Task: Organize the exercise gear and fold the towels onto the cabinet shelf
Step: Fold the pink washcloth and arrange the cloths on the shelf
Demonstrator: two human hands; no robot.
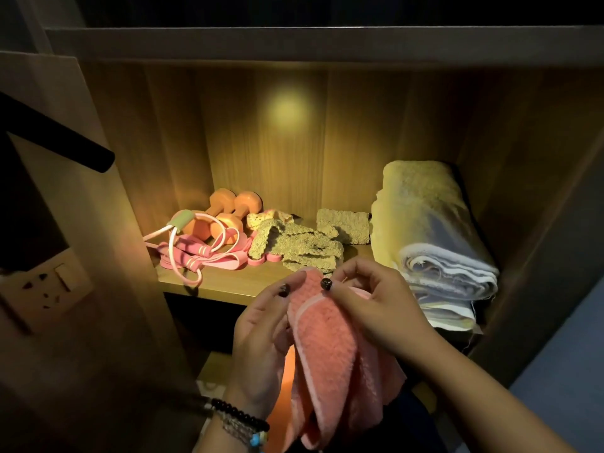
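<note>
I have the pink towel (327, 351) up in front of the cabinet shelf (228, 286), just off its front edge, and both my hands are pinching its top hem: my left hand (261, 335) grips the left side with fingers curled round the cloth, my right hand (369, 299) nips the edge between thumb and fingertips. The rest hangs down in loose folds, which I judge lets me find the corners before folding it flat.

On the shelf, the orange dumbbells (228, 210) sit toward the back left corner, with the pink skipping rope (189, 246) and pink resistance band (222, 256) tangled in front of them near the left edge. A crumpled olive cloth (300, 246) lies across the middle, a smaller folded one (346, 225) behind it. The big folded towel (431, 237) fills the right side, against the right wall, presumably to leave the middle for smaller pieces.
</note>
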